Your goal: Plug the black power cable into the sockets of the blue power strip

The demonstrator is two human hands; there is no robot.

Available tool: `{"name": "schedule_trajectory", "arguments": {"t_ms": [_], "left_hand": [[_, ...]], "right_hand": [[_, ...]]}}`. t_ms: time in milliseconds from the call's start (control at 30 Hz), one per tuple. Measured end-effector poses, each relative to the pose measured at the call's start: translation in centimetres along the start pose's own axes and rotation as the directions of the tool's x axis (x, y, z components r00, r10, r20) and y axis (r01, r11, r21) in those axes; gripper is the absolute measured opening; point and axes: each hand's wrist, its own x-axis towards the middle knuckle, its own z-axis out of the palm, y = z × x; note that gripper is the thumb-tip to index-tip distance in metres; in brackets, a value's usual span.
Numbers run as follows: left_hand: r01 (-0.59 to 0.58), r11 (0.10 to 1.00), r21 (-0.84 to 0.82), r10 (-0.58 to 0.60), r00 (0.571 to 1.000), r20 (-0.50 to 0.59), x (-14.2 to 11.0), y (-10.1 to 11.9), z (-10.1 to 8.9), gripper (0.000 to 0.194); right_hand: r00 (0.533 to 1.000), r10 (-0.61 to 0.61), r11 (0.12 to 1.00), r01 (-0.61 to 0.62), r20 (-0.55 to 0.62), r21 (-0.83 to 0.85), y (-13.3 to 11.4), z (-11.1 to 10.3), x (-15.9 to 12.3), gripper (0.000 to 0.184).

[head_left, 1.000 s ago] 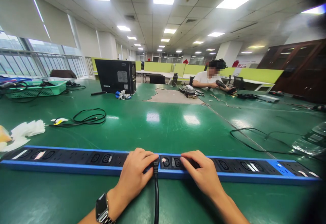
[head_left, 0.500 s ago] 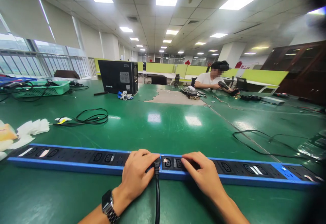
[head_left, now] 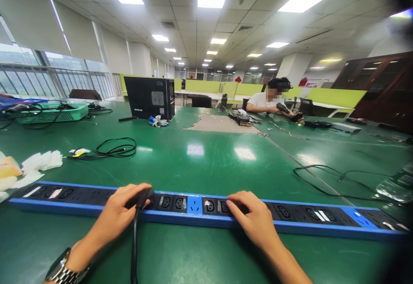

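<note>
A long blue and black power strip (head_left: 226,221) lies across the green table in front of me. My left hand (head_left: 124,206) is closed around a black power plug (head_left: 145,196), held at the strip left of its middle; whether the pins are in a socket is hidden. From the plug a thick black cord (head_left: 134,249) runs down toward me. My right hand (head_left: 254,217) grips the strip right of the blue socket (head_left: 194,205), thumb on the near side and fingers over the top.
A black computer case (head_left: 146,97) and blue-white gloves (head_left: 158,121) stand farther back. Coiled cable (head_left: 112,148), white tissues (head_left: 41,161) and a green basket (head_left: 54,114) lie to the left. At right are a loose cable (head_left: 319,185), a clear bottle (head_left: 396,185) and a seated person (head_left: 266,101).
My left hand has moved left along the strip with the plug and its cord, uncovering the blue socket. My right hand stays nearly in place on the strip.
</note>
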Motion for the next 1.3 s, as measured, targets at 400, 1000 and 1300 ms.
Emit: {"name": "schedule_trajectory", "arguments": {"t_ms": [400,1000,1300], "left_hand": [[-0.107,0.992,0.074,0.098,0.989,0.111,-0.1,-1.0,0.3,0.027],[0.022,0.994,-0.104,-0.029,0.998,-0.064,1.5,8.0,7.9,0.021],[0.012,0.999,-0.034,-0.012,1.0,0.004,2.1,8.9,8.8,0.024]], "right_hand": [[1.0,-0.001,0.999,0.001,-0.005,0.037,-0.3,-0.2,0.0,0.021],[1.0,0.024,1.0,-0.024,0.017,0.018,-0.5,-0.3,0.0,0.023],[1.0,0.016,1.0,-0.016,-0.001,-0.01,-0.6,-0.1,-0.1,0.019]]}}
